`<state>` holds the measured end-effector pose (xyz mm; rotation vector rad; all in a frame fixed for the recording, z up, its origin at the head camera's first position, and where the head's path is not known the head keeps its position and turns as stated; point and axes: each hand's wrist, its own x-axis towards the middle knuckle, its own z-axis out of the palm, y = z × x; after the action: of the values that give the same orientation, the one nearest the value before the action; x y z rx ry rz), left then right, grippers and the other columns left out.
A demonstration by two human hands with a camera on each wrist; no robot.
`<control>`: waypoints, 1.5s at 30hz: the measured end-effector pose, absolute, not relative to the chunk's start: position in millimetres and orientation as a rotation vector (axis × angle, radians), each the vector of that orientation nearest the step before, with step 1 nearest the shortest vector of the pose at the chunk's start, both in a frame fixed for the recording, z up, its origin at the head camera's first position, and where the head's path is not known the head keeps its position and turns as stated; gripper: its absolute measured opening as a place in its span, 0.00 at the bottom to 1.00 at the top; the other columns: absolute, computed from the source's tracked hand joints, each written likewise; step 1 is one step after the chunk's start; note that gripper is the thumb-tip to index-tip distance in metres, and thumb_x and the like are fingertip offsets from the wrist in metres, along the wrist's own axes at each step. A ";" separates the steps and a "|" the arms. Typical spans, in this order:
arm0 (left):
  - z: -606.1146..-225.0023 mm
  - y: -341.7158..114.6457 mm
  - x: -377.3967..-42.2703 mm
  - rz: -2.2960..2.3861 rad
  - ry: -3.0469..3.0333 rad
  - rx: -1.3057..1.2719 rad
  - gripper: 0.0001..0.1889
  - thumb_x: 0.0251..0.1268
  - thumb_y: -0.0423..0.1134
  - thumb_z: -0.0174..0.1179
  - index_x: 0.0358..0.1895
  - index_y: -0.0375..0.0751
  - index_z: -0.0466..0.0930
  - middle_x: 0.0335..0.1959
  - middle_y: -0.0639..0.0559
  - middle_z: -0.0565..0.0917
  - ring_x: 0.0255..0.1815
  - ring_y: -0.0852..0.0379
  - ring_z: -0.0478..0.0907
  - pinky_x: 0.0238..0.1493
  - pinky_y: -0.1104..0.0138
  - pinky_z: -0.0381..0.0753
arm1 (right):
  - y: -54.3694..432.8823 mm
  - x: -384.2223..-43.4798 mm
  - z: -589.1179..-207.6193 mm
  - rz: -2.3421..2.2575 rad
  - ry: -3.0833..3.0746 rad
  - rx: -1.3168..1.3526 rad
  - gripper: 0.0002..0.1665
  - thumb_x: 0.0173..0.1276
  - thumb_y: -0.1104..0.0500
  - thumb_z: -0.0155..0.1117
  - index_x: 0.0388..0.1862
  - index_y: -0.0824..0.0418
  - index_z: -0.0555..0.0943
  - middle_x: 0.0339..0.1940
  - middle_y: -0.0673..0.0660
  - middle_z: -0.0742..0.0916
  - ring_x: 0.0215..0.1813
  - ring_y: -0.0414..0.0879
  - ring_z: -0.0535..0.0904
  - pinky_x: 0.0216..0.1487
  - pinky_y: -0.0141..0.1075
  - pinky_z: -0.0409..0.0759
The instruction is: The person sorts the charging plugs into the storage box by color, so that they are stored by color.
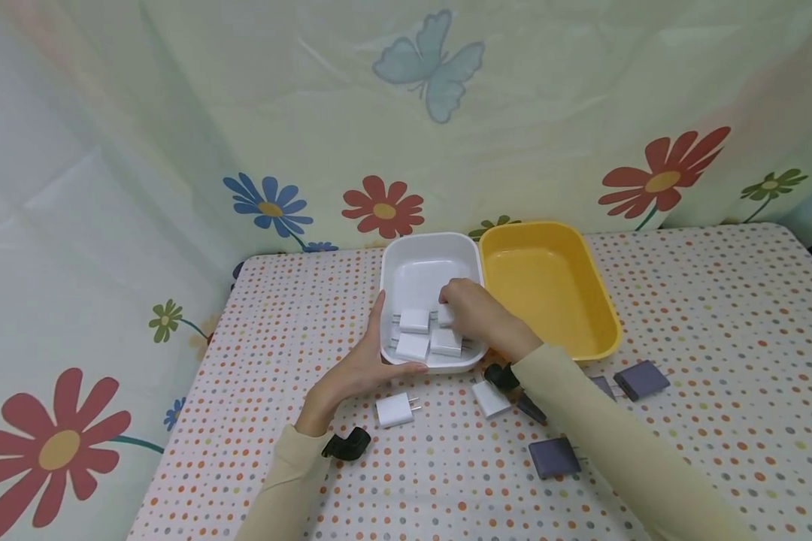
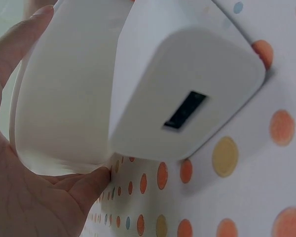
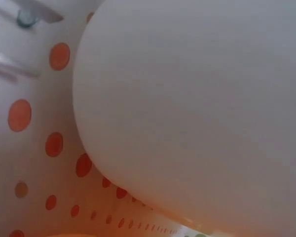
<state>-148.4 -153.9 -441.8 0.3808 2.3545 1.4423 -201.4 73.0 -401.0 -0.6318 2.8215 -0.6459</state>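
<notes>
A white plastic tray (image 1: 428, 255) holds several white charger plugs, such as this charger plug (image 1: 414, 321). Spread round its front left corner is my left hand (image 1: 359, 366), thumb along the front wall and straight fingers against the left side. My right hand (image 1: 477, 309) reaches in over the right rim, its curled fingers on a white charger (image 1: 444, 315) that they partly hide. Close to the left wrist, another white charger plug (image 1: 395, 410) lies on the table; its end with a dark port (image 2: 186, 111) fills much of the left wrist view.
A yellow tray (image 1: 548, 293) adjoins the white one on the right. Near the right sleeve lie a white charger (image 1: 492, 399) and several dark purple chargers, including one dark charger (image 1: 553, 457) and another dark charger (image 1: 641, 380). A dotted cloth (image 1: 257, 353) covers the table.
</notes>
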 end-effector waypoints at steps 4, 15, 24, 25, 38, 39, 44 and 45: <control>-441.2 -153.9 -147.6 1.450 2.351 0.379 0.73 0.58 0.55 0.79 0.84 0.55 0.18 0.87 0.45 0.40 0.85 0.44 0.47 0.78 0.41 0.53 | 72.0 -200.8 -403.4 -0.626 2.833 -0.637 0.18 0.63 0.77 0.69 0.53 0.75 0.84 0.48 0.67 0.87 0.45 0.56 0.80 0.57 0.48 0.83; -441.9 -153.6 -147.6 1.453 2.351 0.377 0.73 0.58 0.53 0.79 0.84 0.53 0.19 0.87 0.45 0.40 0.85 0.44 0.48 0.79 0.42 0.53 | 70.0 -198.3 -402.1 -0.570 2.854 -0.655 0.17 0.67 0.77 0.66 0.54 0.75 0.84 0.49 0.67 0.87 0.46 0.56 0.80 0.59 0.47 0.83; -442.7 -150.3 -147.7 1.437 2.358 0.395 0.73 0.57 0.57 0.78 0.84 0.56 0.18 0.87 0.45 0.41 0.84 0.45 0.48 0.78 0.42 0.54 | 80.5 -183.9 -391.0 -0.912 2.781 -0.644 0.22 0.64 0.74 0.71 0.59 0.74 0.83 0.52 0.67 0.85 0.55 0.60 0.81 0.62 0.51 0.81; -442.9 -150.7 -147.9 1.433 2.358 0.388 0.73 0.58 0.56 0.78 0.84 0.57 0.18 0.87 0.46 0.41 0.84 0.45 0.49 0.78 0.42 0.54 | 82.8 -180.5 -388.3 -0.991 2.763 -0.691 0.22 0.64 0.74 0.71 0.59 0.74 0.83 0.53 0.67 0.85 0.56 0.61 0.82 0.62 0.52 0.81; -443.8 -157.4 -149.9 1.488 2.334 0.435 0.73 0.59 0.54 0.78 0.84 0.59 0.17 0.85 0.46 0.49 0.80 0.47 0.59 0.75 0.44 0.62 | 88.6 -125.2 -351.9 -1.617 2.514 -1.273 0.22 0.61 0.72 0.78 0.55 0.62 0.87 0.50 0.51 0.89 0.54 0.47 0.85 0.59 0.39 0.82; -444.0 -157.4 -150.1 1.493 2.327 0.446 0.73 0.59 0.55 0.78 0.83 0.60 0.16 0.85 0.45 0.49 0.80 0.46 0.59 0.75 0.44 0.62 | 87.2 -121.1 -351.0 -1.634 2.496 -1.304 0.23 0.61 0.72 0.78 0.55 0.62 0.87 0.51 0.50 0.89 0.54 0.46 0.85 0.59 0.37 0.82; -445.0 -156.2 -151.4 1.502 2.318 0.543 0.73 0.58 0.61 0.76 0.83 0.56 0.16 0.85 0.42 0.47 0.81 0.45 0.56 0.75 0.44 0.62 | 78.2 -103.7 -360.6 -1.684 2.392 -1.374 0.22 0.64 0.73 0.76 0.56 0.60 0.87 0.51 0.50 0.89 0.54 0.46 0.84 0.59 0.38 0.81; -445.1 -155.8 -151.6 1.502 2.322 0.567 0.73 0.58 0.61 0.76 0.84 0.54 0.17 0.85 0.41 0.45 0.82 0.44 0.54 0.75 0.43 0.61 | 76.3 -100.5 -365.3 -1.686 2.373 -1.367 0.21 0.64 0.72 0.75 0.56 0.61 0.86 0.51 0.51 0.89 0.54 0.46 0.84 0.59 0.39 0.82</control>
<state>-151.6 -155.8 -445.1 0.5669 2.3215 1.5024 -100.5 76.3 -365.3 -1.3667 2.3727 -1.6861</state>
